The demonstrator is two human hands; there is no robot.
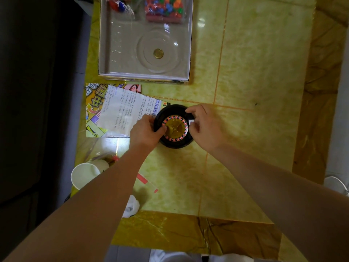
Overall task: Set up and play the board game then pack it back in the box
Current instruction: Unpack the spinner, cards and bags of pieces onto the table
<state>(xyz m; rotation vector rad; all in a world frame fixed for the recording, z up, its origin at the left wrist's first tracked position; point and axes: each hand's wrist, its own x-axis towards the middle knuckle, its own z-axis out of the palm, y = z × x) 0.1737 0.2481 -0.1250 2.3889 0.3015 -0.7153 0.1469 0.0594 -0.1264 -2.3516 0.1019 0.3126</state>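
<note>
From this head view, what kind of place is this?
Probably a room in a home, not a lab or workshop: a glossy marble-pattern table carries an open game box, a small roulette wheel and a paper cup.

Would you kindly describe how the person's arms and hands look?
The left forearm and right forearm are bare as far as the frame shows: no sleeves, watch or bracelet. The left hand and right hand wear no gloves, and I see no rings.

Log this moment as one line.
left hand: grips roulette wheel | right hand: holds its rim | box: open, behind wheel
</note>
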